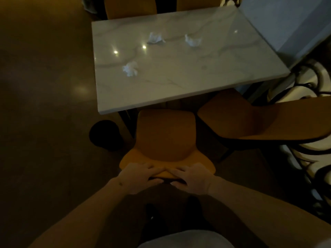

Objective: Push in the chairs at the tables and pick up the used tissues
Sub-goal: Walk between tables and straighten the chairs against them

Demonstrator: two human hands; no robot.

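Left hand and right hand: both clamped over top of chair backrest, for pushing | chair: at table near edge, seat mostly out | tissues: three, untouched on tabletop

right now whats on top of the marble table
Three crumpled tissues lie apart on the marble table, plus light glints. Nothing else; no part of the top is covered.
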